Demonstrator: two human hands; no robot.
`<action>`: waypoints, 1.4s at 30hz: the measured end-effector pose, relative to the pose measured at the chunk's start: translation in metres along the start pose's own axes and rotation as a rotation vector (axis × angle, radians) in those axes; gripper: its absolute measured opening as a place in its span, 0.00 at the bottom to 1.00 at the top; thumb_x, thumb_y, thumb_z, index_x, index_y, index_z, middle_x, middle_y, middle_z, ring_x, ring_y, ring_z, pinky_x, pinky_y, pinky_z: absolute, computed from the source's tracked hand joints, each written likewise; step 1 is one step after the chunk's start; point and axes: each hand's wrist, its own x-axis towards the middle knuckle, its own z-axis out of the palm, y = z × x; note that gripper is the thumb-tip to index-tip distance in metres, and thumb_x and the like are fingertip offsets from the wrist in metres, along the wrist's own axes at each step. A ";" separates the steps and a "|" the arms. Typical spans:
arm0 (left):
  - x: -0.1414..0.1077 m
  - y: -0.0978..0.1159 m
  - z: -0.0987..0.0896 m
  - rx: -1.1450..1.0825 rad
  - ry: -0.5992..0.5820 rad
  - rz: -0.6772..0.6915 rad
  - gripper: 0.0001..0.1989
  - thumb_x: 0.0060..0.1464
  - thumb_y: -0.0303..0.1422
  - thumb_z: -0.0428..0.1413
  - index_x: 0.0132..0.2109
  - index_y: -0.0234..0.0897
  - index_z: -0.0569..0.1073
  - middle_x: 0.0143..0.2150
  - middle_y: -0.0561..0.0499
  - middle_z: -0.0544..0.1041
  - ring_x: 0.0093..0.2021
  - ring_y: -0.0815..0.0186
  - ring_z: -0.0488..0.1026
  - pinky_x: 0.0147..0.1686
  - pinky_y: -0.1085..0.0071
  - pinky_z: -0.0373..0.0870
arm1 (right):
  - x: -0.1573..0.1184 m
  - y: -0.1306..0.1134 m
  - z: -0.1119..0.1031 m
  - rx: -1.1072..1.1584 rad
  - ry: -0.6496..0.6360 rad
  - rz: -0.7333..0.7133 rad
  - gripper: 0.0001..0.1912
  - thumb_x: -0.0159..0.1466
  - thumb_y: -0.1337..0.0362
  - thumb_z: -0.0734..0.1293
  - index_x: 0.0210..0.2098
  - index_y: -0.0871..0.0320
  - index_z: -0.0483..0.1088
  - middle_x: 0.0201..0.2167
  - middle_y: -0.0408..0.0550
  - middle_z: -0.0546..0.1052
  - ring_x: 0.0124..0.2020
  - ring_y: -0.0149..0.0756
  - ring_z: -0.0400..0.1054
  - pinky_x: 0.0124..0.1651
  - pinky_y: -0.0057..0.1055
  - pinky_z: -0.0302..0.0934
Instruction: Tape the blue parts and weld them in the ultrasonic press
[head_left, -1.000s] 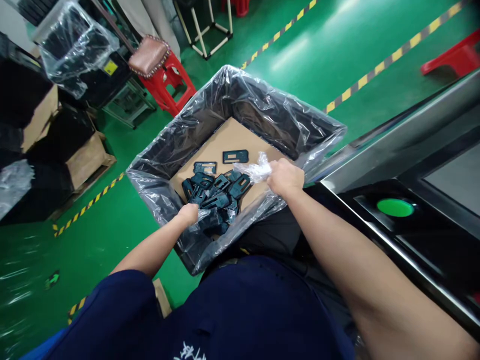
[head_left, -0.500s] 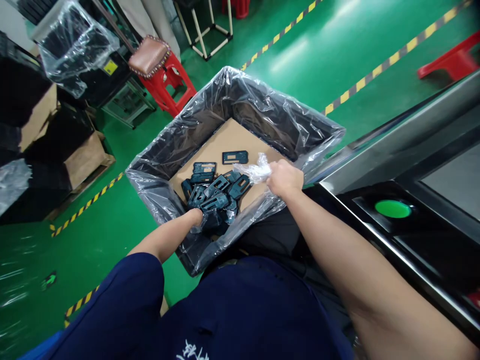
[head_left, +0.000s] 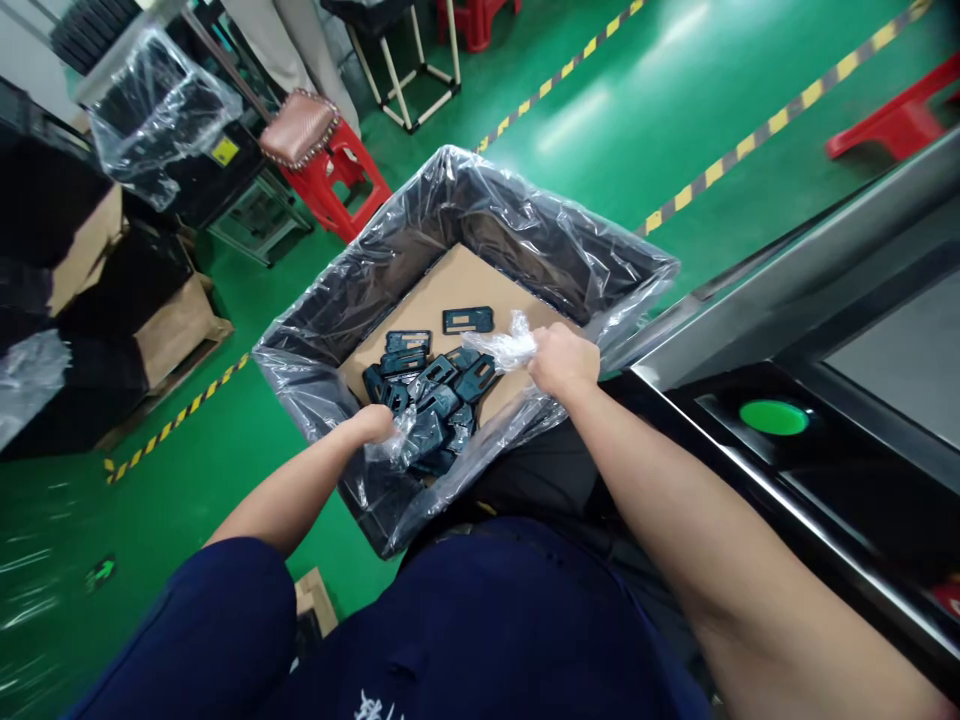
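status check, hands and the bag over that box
Left hand and right hand both gripping clear plastic bag. Dark plastic parts piled in lined box. Nothing blocking.

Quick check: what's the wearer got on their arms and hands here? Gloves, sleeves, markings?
No gloves: the left hand and right hand are bare, no rings, watch or bands visible. Both forearms are uncovered. A short dark navy blue sleeve covers the left upper arm. The matching navy shirt front carries small white printed characters at the bottom edge, cut off.

Glossy green floor [head_left: 637, 90], yellow-black tape lines [head_left: 720, 165], red stool [head_left: 330, 170], stacked cardboard boxes [head_left: 172, 325]
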 end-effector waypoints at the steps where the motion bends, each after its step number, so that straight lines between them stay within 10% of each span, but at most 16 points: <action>1: -0.005 0.000 -0.007 0.000 0.001 0.000 0.12 0.55 0.38 0.57 0.34 0.33 0.76 0.35 0.44 0.76 0.39 0.60 0.74 0.36 0.69 0.67 | 0.000 0.000 0.000 0.001 -0.002 -0.001 0.12 0.59 0.62 0.64 0.42 0.54 0.72 0.43 0.51 0.73 0.38 0.41 0.72 0.37 0.33 0.62; 12: -0.036 0.010 -0.048 -0.168 0.257 -0.094 0.28 0.62 0.45 0.34 0.31 0.35 0.73 0.30 0.46 0.74 0.33 0.63 0.70 0.30 0.72 0.58 | 0.000 0.001 0.000 0.012 -0.015 -0.008 0.12 0.60 0.63 0.63 0.43 0.55 0.72 0.44 0.52 0.73 0.39 0.41 0.72 0.38 0.32 0.62; 17: -0.029 0.008 -0.032 -0.229 0.273 -0.118 0.24 0.54 0.53 0.46 0.27 0.37 0.70 0.25 0.51 0.71 0.28 0.65 0.68 0.26 0.72 0.56 | 0.001 0.002 0.001 0.014 -0.001 -0.015 0.12 0.60 0.64 0.63 0.42 0.54 0.72 0.43 0.51 0.73 0.38 0.42 0.72 0.37 0.33 0.63; 24: -0.022 -0.002 -0.016 -0.260 0.322 -0.090 0.05 0.42 0.26 0.53 0.25 0.38 0.63 0.22 0.56 0.65 0.26 0.70 0.63 0.26 0.74 0.54 | -0.001 0.000 -0.003 0.026 -0.025 -0.008 0.12 0.61 0.64 0.63 0.43 0.55 0.72 0.44 0.52 0.73 0.39 0.41 0.72 0.39 0.33 0.63; 37: -0.043 -0.022 -0.047 -0.347 0.486 -0.041 0.16 0.46 0.28 0.49 0.44 0.35 0.70 0.39 0.51 0.76 0.38 0.67 0.71 0.39 0.74 0.66 | -0.001 0.000 -0.003 -0.003 -0.033 -0.006 0.12 0.61 0.63 0.63 0.44 0.54 0.72 0.45 0.51 0.73 0.40 0.40 0.72 0.39 0.33 0.63; 42: -0.070 -0.009 -0.059 -0.380 0.483 0.008 0.13 0.47 0.30 0.47 0.35 0.37 0.75 0.36 0.52 0.78 0.39 0.64 0.73 0.41 0.73 0.67 | 0.000 -0.001 -0.002 0.006 -0.029 0.000 0.12 0.61 0.62 0.63 0.44 0.55 0.72 0.44 0.51 0.73 0.39 0.40 0.72 0.38 0.32 0.62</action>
